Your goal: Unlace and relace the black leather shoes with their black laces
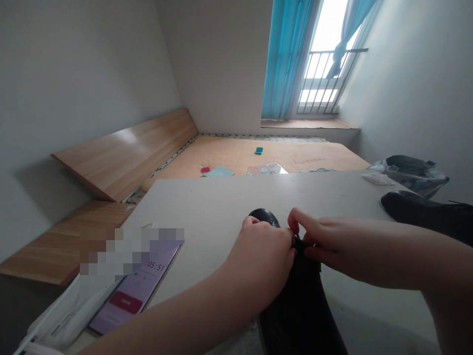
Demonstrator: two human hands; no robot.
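We have one black leather shoe (299, 305) on the white table (207, 202), toe pointing away, rear end running out of frame at the bottom. Both hands are on it. Right hand (340, 241) is clamped, thumb and forefinger pinched together on the black lace (300, 244) at the top of the shoe. Left hand (258, 261) is closed over the shoe just beside that pinch, its fingertips almost touching the right hand's.

Containers: one translucent plastic bag (410, 175) past the table's right side, dark contents showing through. One white pouch (59, 320) sits at lower left.

Second black shoe (421, 212) lies at the table's right edge, well apart from our hands. There is a white slip (375, 178) near the far right corner. One phone (136, 291) lies at the left edge, just beside the left forearm, showing 05:51, partly pixelated.

Beyond the far edge is a mattress (306, 153) with four items counted: teal square (258, 150), red card (205, 169), pale blue sheet (219, 171), clear packet (268, 168).
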